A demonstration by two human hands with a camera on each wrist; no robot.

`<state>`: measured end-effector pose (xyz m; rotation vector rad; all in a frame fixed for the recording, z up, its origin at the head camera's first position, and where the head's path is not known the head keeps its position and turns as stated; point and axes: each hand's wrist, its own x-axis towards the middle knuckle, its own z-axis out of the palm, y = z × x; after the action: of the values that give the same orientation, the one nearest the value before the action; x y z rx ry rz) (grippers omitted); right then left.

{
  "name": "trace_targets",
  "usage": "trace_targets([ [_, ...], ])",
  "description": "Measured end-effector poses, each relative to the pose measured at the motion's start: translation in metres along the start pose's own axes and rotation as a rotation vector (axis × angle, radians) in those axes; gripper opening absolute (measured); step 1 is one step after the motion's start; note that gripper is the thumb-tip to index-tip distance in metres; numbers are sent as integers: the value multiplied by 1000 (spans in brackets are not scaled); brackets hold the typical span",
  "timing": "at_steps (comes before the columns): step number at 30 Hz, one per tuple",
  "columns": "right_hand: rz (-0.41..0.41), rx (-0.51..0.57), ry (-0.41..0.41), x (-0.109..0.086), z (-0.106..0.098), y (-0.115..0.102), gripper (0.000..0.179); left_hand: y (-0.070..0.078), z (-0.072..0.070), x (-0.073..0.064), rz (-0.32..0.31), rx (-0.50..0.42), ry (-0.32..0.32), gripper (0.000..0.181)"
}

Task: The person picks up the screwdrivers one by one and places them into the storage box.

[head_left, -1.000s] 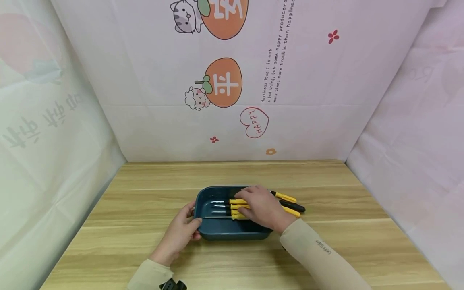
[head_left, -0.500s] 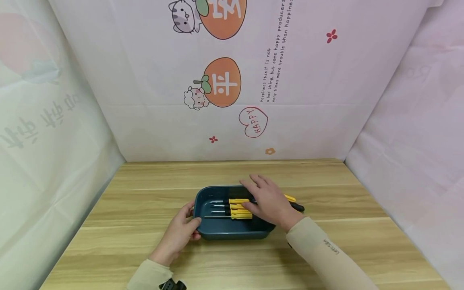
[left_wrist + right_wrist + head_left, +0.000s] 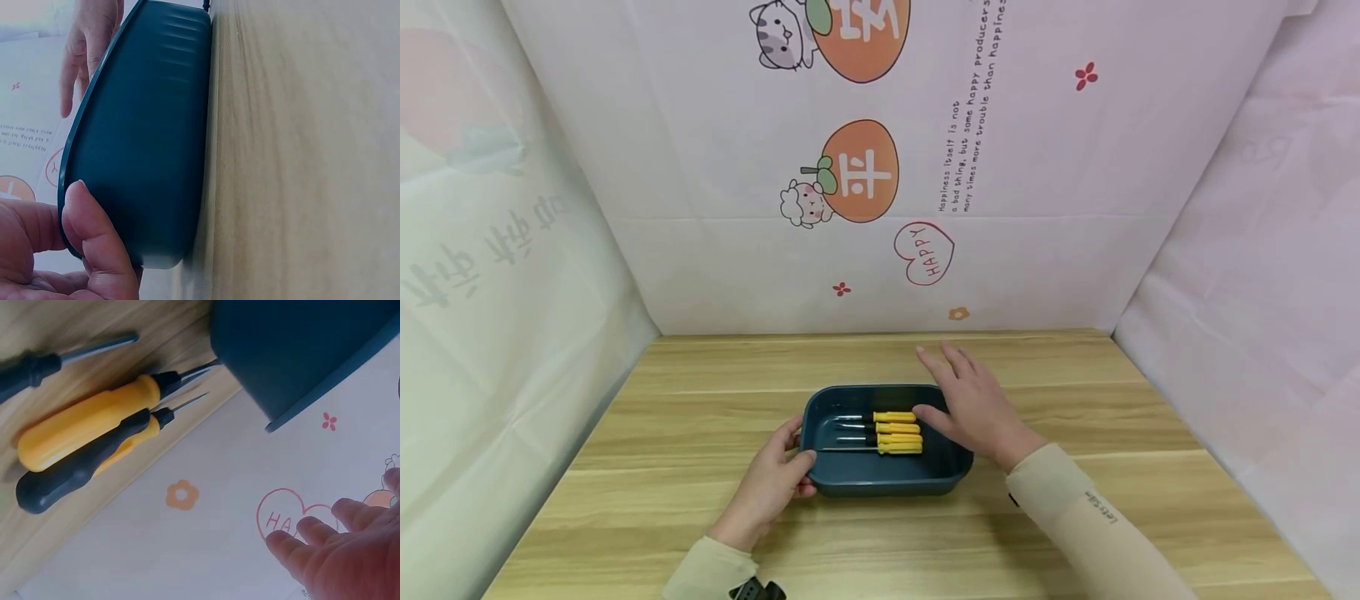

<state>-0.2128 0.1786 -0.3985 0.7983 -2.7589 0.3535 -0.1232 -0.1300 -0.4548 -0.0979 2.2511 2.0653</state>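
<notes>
My left hand grips the left end of a dark teal plastic bin; in the left wrist view its digits pinch the bin's rim. Inside lie several yellow-handled screwdrivers, side by side, their shafts pointing left. Over the bin's right end hovers my right hand, fingers spread and holding nothing. The right wrist view shows more tools on the table beyond that end: a yellow-handled screwdriver, a black-handled one against it, and a separate dark-handled one. In the head view the right hand hides these.
The bin stands on a wood-grain table. A white printed cloth rises behind the table's far edge, and plain pale cloths hang along both sides. A black watch is on the left wrist.
My right hand has let go of the yellow-handled screwdrivers in the bin, lifted, and moved right and away with its fingers opening out. The left hand and bin have stayed put.
</notes>
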Motion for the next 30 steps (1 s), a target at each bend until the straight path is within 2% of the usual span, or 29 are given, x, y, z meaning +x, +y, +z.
trace_targets([
  [10, 55, -10, -11, 0, -2, 15, 91, 0, -1, 1, -2, -5, 0, 64],
  [16, 75, -8, 8, 0, -3, 24, 89, 1, -1, 1, -8, 9, 11, 64],
  [30, 141, -19, -6, -1, -1, 54, 85, 1, -1, 2, -5, 13, 16, 63],
])
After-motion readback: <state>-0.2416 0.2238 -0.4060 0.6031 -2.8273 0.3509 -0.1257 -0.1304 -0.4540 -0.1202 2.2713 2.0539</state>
